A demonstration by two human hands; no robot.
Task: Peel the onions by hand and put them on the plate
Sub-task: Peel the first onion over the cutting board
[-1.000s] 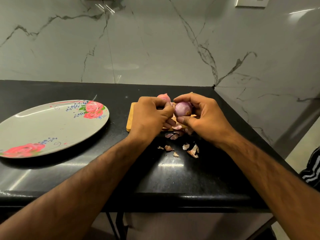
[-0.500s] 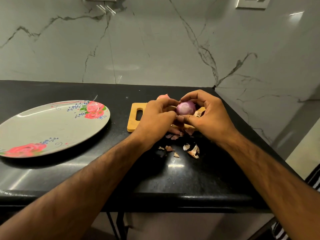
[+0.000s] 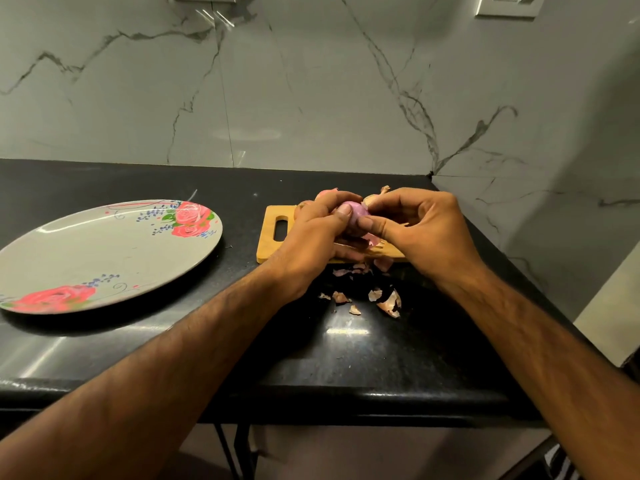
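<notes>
Plainly the onion (image 3: 355, 216) sits above the board (image 3: 270, 244), left hand (image 3: 310, 245) and right hand (image 3: 424, 233) both clamped on it; the plate (image 3: 104, 261) lies well out past the left hand, the nearer one.

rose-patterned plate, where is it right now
In the head view, the grey rose-patterned plate lies on the black countertop at the left, apart from the wooden cutting board to its right.

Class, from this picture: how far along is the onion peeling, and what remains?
Done: papery skin scraps lie on the black counter. In hand: left hand and right hand grip a purple onion above the wooden cutting board. Left: the grey floral plate holds no onion; a pinkish onion waits behind the hands.
</notes>
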